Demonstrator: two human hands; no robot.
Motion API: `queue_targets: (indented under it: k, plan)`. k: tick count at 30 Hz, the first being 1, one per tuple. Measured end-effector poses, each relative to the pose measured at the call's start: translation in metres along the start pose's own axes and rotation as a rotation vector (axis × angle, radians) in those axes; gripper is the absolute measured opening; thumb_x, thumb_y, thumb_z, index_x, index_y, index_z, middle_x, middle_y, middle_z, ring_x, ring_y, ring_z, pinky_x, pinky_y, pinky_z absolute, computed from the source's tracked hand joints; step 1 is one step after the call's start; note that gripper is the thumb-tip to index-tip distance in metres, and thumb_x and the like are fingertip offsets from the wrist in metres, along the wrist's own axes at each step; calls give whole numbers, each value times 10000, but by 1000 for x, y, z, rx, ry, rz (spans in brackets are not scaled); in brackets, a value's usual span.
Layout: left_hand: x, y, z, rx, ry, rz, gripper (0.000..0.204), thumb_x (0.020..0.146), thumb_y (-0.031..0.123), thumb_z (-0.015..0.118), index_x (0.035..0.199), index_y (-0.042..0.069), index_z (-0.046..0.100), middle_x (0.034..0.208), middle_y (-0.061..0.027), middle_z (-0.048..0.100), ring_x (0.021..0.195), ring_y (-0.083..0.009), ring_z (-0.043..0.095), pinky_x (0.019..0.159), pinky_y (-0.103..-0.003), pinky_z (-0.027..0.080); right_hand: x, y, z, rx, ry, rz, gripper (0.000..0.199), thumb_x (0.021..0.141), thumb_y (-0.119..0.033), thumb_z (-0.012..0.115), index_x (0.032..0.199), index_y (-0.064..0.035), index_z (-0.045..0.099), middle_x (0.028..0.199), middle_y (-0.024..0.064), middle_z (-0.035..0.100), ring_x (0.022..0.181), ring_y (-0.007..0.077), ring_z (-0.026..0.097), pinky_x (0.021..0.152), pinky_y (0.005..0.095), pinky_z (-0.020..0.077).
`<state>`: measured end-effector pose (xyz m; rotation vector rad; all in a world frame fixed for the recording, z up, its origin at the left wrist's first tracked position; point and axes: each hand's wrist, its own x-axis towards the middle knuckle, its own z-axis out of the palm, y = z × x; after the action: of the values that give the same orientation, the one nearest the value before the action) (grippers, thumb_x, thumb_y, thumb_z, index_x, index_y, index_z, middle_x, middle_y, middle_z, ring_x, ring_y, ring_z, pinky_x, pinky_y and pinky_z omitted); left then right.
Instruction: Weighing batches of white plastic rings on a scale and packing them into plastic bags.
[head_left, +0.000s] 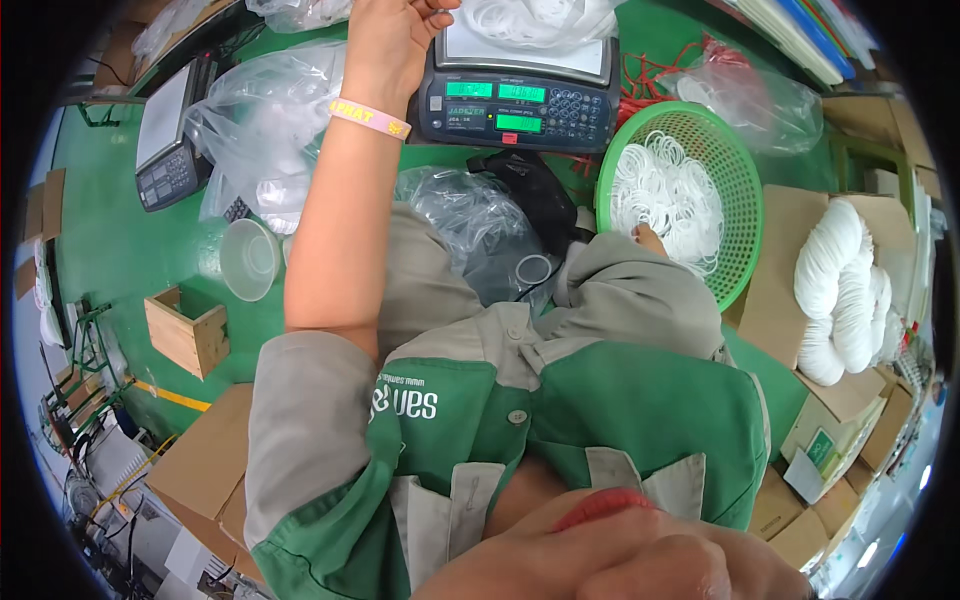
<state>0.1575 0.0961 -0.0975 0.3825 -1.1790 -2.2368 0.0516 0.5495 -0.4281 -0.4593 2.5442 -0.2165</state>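
Note:
My left hand (392, 35) is at the upper edge, partly cut off, beside the scale (525, 112). Its visible fingers are curled in; what they hold, if anything, cannot be made out. On the scale's pan lies a clear plastic bag (545, 22) of thin white rings. A green mesh basket (745, 185) to the right holds a heap of loose white rings (665, 185). At the basket's near side a bit of skin, apparently my right hand (650, 240), shows against the rings. Grey cloth and the basket hide the rest of it.
Clear plastic bags (275, 120) lie left of the scale, near a second scale (170, 140). A translucent tub (250, 260) and wooden box (187, 330) stand at left. Bundled white rings (840, 290) rest on cardboard at right. Red strands (650, 85) lie behind the basket.

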Motion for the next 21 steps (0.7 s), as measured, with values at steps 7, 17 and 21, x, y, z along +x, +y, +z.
queue_targets:
  k: [7, 17, 21]
  plan:
    - [2, 0, 0, 23, -18, 22, 207, 843, 133, 523, 1031, 47, 532, 859, -46, 615, 619, -104, 540, 534, -201, 434, -31, -32, -96, 378, 276, -85, 296, 696, -131, 614, 977, -68, 546, 794, 128, 616, 732, 262, 601, 656, 336, 453]
    - [4, 3, -5, -21, -29, 11, 191, 844, 122, 517, 1013, 41, 554, 848, -53, 623, 619, -109, 546, 546, -209, 441, -47, -29, -159, 945, 226, 85, 139, 797, -31, 555, 923, 29, 557, 806, 49, 581, 668, 137, 580, 610, 252, 488]
    - [3, 4, -5, -31, -12, -4, 190, 846, 122, 510, 1012, 41, 555, 852, -57, 624, 619, -113, 544, 542, -213, 441, -51, -42, -173, 1006, 147, 147, 171, 804, -34, 551, 961, 32, 542, 839, 63, 578, 698, 145, 586, 622, 260, 505]
